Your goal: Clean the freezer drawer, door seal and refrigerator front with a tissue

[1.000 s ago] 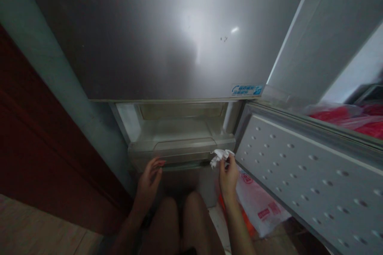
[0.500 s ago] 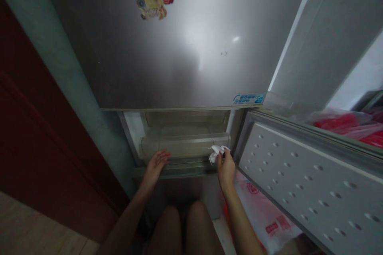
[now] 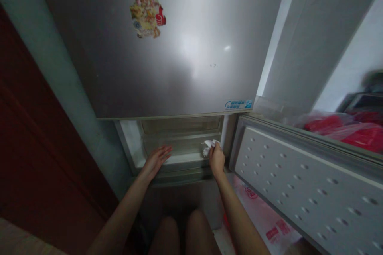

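Observation:
A pale, translucent drawer [image 3: 185,146] sits inside the open middle compartment of a refrigerator. At the left part of its front is my left hand [image 3: 156,160], fingers stretched out and holding nothing; whether they touch the drawer I cannot tell. My right hand [image 3: 218,161] pinches a crumpled white tissue [image 3: 207,149] at the compartment's right side. A whitish ledge [image 3: 187,158] shows in front of the drawer.
The silver upper door [image 3: 179,83] is closed above my hands. To the right, the compartment's dimpled door [image 3: 275,167] stands wide open. Beneath it lies a white plastic bag [image 3: 263,211] with red print, and red bags [image 3: 353,131] are beyond. A dark red wooden panel [image 3: 44,139] borders the left.
The drawer has slid back into the compartment, uncovering the ledge in front. Both hands have moved inward with it, the tissue still in my right hand. The camera view has shifted slightly.

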A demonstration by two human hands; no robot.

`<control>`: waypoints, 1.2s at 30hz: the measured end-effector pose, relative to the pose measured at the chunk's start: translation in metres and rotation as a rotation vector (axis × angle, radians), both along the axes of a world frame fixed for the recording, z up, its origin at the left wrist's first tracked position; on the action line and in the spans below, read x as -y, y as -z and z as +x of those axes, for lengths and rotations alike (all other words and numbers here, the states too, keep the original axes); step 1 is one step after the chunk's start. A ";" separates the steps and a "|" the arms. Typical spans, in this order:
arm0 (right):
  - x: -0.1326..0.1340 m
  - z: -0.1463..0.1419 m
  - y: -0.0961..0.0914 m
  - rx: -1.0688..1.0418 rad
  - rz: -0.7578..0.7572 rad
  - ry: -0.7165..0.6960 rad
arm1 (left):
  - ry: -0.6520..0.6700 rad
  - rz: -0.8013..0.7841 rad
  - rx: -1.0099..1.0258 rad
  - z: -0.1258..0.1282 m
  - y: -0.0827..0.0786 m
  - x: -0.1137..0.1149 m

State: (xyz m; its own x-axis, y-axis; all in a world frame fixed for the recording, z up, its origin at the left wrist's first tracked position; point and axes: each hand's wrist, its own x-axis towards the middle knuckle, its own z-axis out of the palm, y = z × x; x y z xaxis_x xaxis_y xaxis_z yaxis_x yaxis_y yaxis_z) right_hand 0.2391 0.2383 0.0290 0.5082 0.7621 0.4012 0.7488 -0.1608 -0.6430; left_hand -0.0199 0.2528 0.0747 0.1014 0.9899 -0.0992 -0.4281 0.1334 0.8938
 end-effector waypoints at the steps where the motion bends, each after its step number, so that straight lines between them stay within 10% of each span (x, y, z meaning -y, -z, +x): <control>1: -0.003 0.000 0.000 -0.002 -0.002 0.002 | 0.005 -0.007 -0.007 0.000 -0.001 -0.003; 28: -0.029 0.008 0.003 -0.111 0.091 -0.078 | 0.052 -0.057 -0.164 0.002 -0.013 -0.036; 36: 0.013 -0.011 0.001 -0.206 0.276 -0.222 | 0.035 0.110 -0.276 0.028 0.006 0.040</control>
State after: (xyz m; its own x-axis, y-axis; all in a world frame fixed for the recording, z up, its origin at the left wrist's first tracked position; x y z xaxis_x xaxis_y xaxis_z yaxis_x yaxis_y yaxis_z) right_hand 0.2280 0.2254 0.0276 0.4340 0.7407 0.5129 0.5971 0.1898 -0.7794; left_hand 0.0086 0.2126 0.0690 0.1195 0.9926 -0.0195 -0.1639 0.0391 0.9857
